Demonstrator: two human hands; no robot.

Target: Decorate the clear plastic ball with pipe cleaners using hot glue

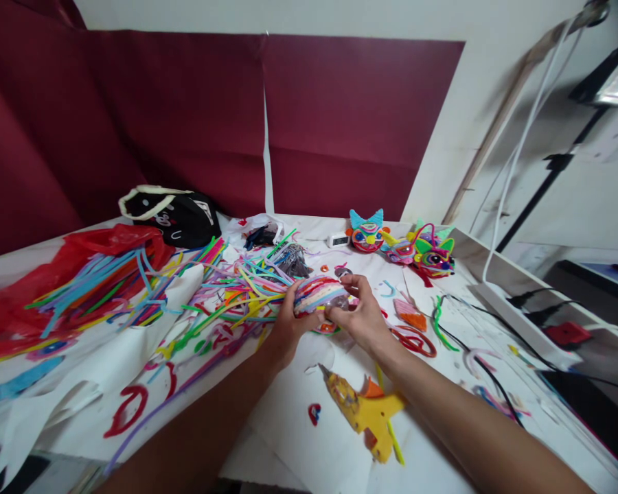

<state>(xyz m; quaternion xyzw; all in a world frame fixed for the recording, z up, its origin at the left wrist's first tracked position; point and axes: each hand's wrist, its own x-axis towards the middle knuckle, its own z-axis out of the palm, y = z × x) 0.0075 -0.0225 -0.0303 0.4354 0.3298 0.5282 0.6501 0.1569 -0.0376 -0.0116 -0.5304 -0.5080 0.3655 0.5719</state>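
Between my two hands is a rounded craft piece, partly clear and covered in curved stripes of red, white, blue and pink pipe cleaner. My left hand grips its left side, thumb along the lower edge. On the right side, my right hand holds it with fingers curled over the top and thumb below. Palms and fingers hide part of the piece. Just below the hands, a yellow hot glue gun lies on its side on the white table, near a small red and blue curl.
Many coloured pipe cleaners and a red plastic bag spread over the left. A black pouch stands behind. Finished colourful figures and a small white digital display sit at the back. A power strip and cables line the right edge.
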